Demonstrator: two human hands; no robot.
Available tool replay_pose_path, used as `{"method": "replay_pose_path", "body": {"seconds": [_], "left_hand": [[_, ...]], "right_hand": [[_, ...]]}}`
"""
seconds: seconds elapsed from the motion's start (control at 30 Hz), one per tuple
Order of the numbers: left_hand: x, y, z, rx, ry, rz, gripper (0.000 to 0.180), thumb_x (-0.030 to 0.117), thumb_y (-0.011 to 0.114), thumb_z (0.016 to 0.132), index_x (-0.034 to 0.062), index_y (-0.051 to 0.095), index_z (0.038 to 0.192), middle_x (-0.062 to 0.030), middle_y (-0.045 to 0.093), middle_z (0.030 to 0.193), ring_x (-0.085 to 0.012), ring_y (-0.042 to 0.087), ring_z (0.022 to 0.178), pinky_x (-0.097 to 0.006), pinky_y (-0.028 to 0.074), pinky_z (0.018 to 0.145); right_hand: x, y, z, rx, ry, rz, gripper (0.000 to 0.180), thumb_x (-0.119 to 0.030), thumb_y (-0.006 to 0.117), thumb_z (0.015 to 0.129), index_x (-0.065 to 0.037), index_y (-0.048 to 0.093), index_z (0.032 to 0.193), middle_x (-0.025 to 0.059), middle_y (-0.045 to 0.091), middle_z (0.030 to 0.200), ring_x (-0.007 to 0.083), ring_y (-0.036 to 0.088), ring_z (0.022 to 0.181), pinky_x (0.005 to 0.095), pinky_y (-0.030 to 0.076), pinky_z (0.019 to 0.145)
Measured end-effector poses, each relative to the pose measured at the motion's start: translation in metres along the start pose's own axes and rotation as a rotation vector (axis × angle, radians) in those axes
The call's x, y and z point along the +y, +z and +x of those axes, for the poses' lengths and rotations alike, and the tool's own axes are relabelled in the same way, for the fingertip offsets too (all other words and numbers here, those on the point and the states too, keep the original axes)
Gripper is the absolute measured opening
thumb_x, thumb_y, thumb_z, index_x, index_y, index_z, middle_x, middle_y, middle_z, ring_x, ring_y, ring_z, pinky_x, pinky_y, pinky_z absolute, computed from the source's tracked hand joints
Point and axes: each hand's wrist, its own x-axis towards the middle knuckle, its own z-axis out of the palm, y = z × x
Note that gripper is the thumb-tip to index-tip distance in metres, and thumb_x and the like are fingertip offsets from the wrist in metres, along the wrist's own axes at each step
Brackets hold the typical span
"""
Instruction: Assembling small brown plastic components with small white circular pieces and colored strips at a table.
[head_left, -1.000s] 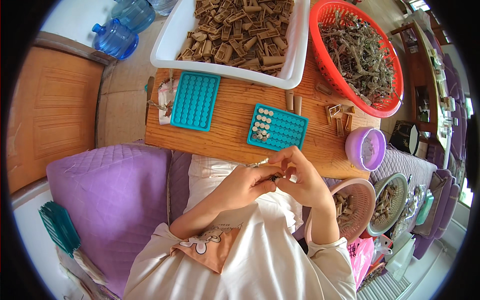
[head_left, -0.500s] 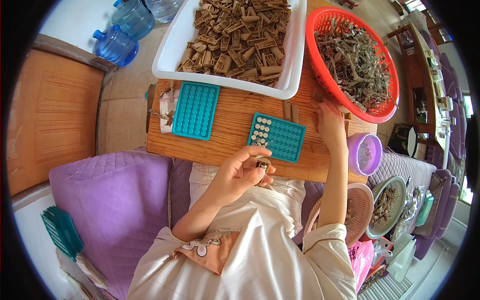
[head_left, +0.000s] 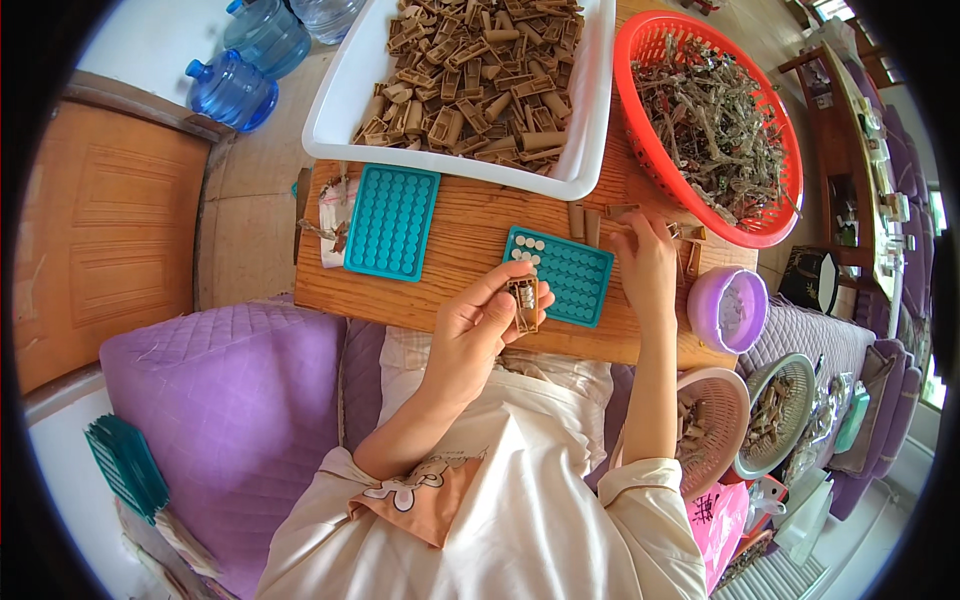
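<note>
My left hand (head_left: 478, 325) is closed around a brown plastic casing (head_left: 525, 304). Its open side faces up, with small metallic-looking parts inside. Just beyond it lies a teal tray (head_left: 575, 275) of round pockets, some holding white discs (head_left: 527, 243); the left fingers cover part of the tray's near corner. To the tray's right, my right hand (head_left: 650, 262) hovers low over the table with its fingers curled together. Whatever they may hold is too small to make out. A brown casing (head_left: 622, 210) lies just past those fingertips, and two brown pieces (head_left: 584, 222) lie beside the tray's far edge.
A white bin (head_left: 450, 160) of brown casings and a red basket (head_left: 690, 190) of tangled clear parts stand at the back. A second teal tray (head_left: 392, 220) lies left. A purple bowl (head_left: 702, 310) is at the right edge, with a pink basket (head_left: 735, 425) below it.
My right hand has drawn back from beside the red basket, toward me and slightly left. My left hand has risen a little and turned the casing so its inside shows.
</note>
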Motion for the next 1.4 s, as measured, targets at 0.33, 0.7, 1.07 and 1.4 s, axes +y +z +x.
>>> {"method": "replay_pose_path", "body": {"seconds": [0.33,0.7,1.07,1.4], "left_hand": [[-0.002,0.000,-0.004,0.051,0.024,-0.112,0.039,0.013,0.051,0.084,0.0014,0.040,0.119,-0.0152,0.055,0.104,-0.0248,0.054,0.098,-0.033,0.046,0.084],[0.005,0.003,-0.011,-0.028,0.159,-0.039,0.039,0.015,0.057,0.080,0.0025,0.042,0.114,-0.0126,0.055,0.104,-0.0252,0.053,0.099,-0.034,0.044,0.085],[0.008,0.009,-0.022,-0.123,0.256,-0.023,0.034,0.014,0.055,0.082,0.0000,0.045,0.110,-0.0146,0.055,0.105,-0.0226,0.052,0.102,-0.033,0.040,0.089],[0.007,0.015,-0.026,-0.120,0.264,-0.023,0.037,0.010,0.055,0.081,-0.0036,0.043,0.113,-0.0143,0.052,0.109,-0.0208,0.048,0.107,-0.031,0.038,0.092]], "right_hand": [[-0.005,0.017,0.015,-0.053,0.136,-0.199,0.019,-0.020,0.047,0.083,-0.004,0.049,0.093,0.0180,0.056,0.075,0.0364,0.054,0.069,0.0442,0.043,0.061],[-0.044,-0.014,-0.028,-0.095,0.484,0.797,0.016,-0.001,0.053,0.078,-0.004,0.040,0.088,0.0099,0.055,0.076,0.0138,0.051,0.068,0.0239,0.042,0.060],[-0.107,-0.041,-0.066,0.000,0.338,1.123,0.024,0.004,0.054,0.078,0.001,0.053,0.102,0.0052,0.050,0.093,0.0094,0.048,0.078,0.0202,0.043,0.070],[-0.122,-0.035,-0.085,0.051,0.193,1.289,0.028,0.001,0.060,0.075,0.003,0.055,0.103,0.0080,0.051,0.098,0.0145,0.051,0.092,0.0241,0.043,0.077]]}}
